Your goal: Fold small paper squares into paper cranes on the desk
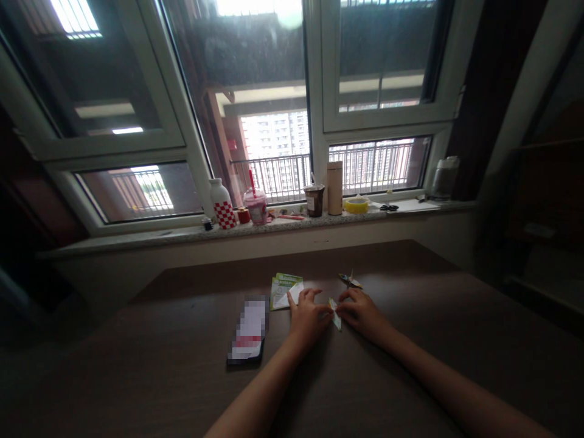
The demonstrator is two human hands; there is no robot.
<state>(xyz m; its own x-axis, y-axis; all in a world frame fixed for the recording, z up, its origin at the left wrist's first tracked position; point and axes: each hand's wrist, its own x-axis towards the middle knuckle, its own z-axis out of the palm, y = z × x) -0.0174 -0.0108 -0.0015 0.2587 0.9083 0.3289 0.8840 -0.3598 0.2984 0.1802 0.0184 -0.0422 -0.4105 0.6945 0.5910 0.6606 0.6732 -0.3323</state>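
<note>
A small piece of folded paper (336, 320), pale with a yellowish tip, is pinched from both sides over the table. My left hand (308, 311) grips its left side between thumb and finger, the other fingers spread towards green-and-white paper packets (276, 291). From the right, my right hand (361, 309) holds the other side with closed fingertips. Just beyond the right hand sits a folded paper figure (350, 280) with pointed ends, which looks like a paper crane. The fingers cover part of the held paper.
A phone (249, 331) with a blurred screen lies left of my left arm on the brown table (182, 389). Along the windowsill (292, 222) stand a checkered bottle (223, 207), a pink drink cup (256, 205), a dark drink cup (314, 201), a tan flask (334, 188), yellow tape (356, 205) and scissors (389, 208).
</note>
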